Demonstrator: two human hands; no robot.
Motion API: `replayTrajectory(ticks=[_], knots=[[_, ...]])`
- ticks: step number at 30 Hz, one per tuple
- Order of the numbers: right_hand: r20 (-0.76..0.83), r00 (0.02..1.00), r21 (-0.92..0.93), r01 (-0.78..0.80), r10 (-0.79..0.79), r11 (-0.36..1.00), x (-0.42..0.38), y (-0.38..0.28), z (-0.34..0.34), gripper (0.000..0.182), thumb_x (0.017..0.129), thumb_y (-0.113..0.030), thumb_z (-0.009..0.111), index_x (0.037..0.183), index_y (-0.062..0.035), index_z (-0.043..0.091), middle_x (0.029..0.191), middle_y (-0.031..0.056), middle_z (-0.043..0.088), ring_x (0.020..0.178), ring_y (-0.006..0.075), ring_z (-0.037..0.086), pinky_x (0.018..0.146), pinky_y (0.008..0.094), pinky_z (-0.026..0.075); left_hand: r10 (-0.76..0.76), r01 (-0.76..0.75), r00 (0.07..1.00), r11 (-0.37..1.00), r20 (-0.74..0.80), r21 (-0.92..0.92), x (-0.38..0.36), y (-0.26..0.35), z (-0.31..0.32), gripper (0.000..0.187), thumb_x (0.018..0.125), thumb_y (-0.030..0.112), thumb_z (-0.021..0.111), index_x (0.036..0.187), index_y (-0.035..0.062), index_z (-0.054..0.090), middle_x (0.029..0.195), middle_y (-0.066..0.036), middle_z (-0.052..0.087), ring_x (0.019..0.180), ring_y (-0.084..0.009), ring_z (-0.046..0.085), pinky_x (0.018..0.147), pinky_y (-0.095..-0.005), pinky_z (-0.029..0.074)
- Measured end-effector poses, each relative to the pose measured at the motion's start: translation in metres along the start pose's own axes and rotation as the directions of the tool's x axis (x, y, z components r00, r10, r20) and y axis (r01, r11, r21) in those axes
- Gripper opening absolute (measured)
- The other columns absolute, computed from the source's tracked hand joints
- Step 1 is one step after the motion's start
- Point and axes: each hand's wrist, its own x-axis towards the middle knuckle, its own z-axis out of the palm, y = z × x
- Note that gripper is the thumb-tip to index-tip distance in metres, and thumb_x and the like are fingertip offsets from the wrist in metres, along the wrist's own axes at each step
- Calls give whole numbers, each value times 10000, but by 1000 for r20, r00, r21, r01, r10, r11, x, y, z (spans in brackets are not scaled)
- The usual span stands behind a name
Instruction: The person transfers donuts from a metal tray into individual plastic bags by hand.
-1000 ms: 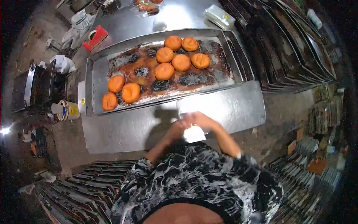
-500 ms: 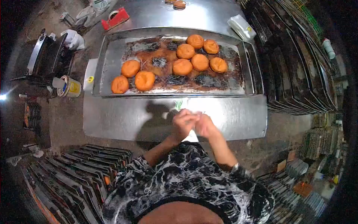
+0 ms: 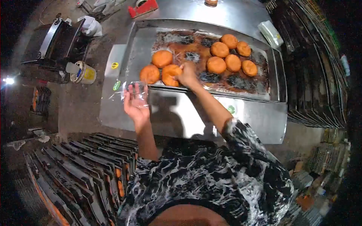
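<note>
Several round orange-brown buns lie in two groups on a large metal tray (image 3: pixel 279 75) with a dark, stained bottom. My right hand (image 3: pixel 187 76) reaches over the tray's front edge, its fingers closed on the right side of a bun (image 3: pixel 171 75) in the left group. Two more buns, one (image 3: pixel 162 58) behind and one (image 3: pixel 150 74) to the left, sit beside it. Palm up in front of the tray's left corner, my left hand (image 3: pixel 136 101) has its fingers spread inside or under a clear plastic bag (image 3: pixel 132 90) with a green mark.
A red tape dispenser (image 3: pixel 143 8) and a white packet (image 3: pixel 270 34) lie behind the tray on the metal table (image 3: pixel 260 120). A bucket (image 3: pixel 87 74) stands at the left. Racks of trays (image 3: pixel 83 162) fill the lower left, with more (image 3: pixel 316 67) at the right.
My hands have separated from near the table's front: the right went onto a bun, the left moved left and opened with the clear bag. The view has shifted, so the tray appears further right.
</note>
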Motion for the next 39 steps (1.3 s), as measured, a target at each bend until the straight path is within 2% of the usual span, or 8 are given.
replayTrajectory(ticks=[6, 10, 12, 13, 16, 32, 36, 39], knots=[[5, 996, 738, 53, -84, 673, -70, -83, -48, 586, 568, -56, 740, 1069, -21, 439, 975, 109, 515, 990, 194, 481, 823, 293, 415, 10, -9, 998, 1000, 59, -29, -13, -28, 22, 383, 759, 147, 476, 1110, 45, 364, 1074, -131, 475, 1055, -301, 436, 919, -536, 328], [-216, 937, 263, 328, -276, 907, -80, -74, -82, 560, 596, -26, 713, 1101, -26, 470, 1042, 97, 526, 1022, 169, 486, 846, 300, 407, -103, 84, 920, 994, 378, 69, -29, -70, 33, 598, 778, 181, 463, 1287, 12, 199, 1283, -169, 324, 1159, -273, 363, 992, -400, 287], [102, 977, 347, 140, -186, 927, -120, -61, -94, 498, 634, -93, 689, 1084, -6, 494, 1046, 111, 535, 1001, 181, 493, 875, 293, 375, -167, -468, 619, 706, 768, 531, -9, -84, 18, 558, 814, 182, 422, 1298, 36, 187, 1307, -194, 276, 1173, -294, 343, 990, -410, 277], [42, 997, 541, 35, -69, 841, -133, -55, -91, 414, 658, -72, 667, 1042, -2, 528, 1006, 112, 556, 952, 178, 518, 853, 284, 390, -210, 191, 833, 977, 512, 89, -42, -83, 48, 552, 844, 168, 382, 1322, 94, 116, 1320, -218, 234, 1187, -316, 321, 979, -421, 296], [-413, 911, 370, 183, -15, 911, -115, -40, -113, 418, 668, -84, 660, 1053, -3, 520, 999, 114, 558, 926, 176, 528, 848, 282, 395, -432, 375, 639, 897, 637, 233, -56, -103, 41, 724, 811, 53, 408, 1336, 201, -68, 1313, -213, 216, 1153, -286, 359, 901, -381, 390], [-216, 974, 689, 107, 62, 717, -141, -26, -137, 282, 708, -68, 652, 941, 5, 510, 889, 62, 559, 797, 101, 524, 729, 234, 437, -518, 313, 658, 848, 546, 428, -116, -110, 85, 708, 750, 118, 490, 1325, 40, 84, 1191, -141, 407, 1094, -239, 411, 922, -324, 343], [-443, 882, 712, 238, 160, 660, -135, -7, -129, 347, 704, -78, 644, 985, 37, 476, 952, 110, 542, 825, 153, 550, 698, 248, 464, -130, -535, 524, 719, 842, 444, -149, -135, 79, 647, 728, 102, 508, 1307, 75, 222, 1219, -126, 387, 1108, -258, 411, 929, -363, 348], [-640, 766, 178, 222, -59, 959, -132, 9, -122, 525, 695, -131, 639, 1134, 17, 393, 1186, 201, 372, 1058, 257, 407, 907, 371, 335, -395, 222, 810, 890, 433, 397, -155, -145, 82, 610, 757, 73, 482, 1306, 89, 216, 1233, -127, 381, 1111, -266, 414, 937, -397, 347]])
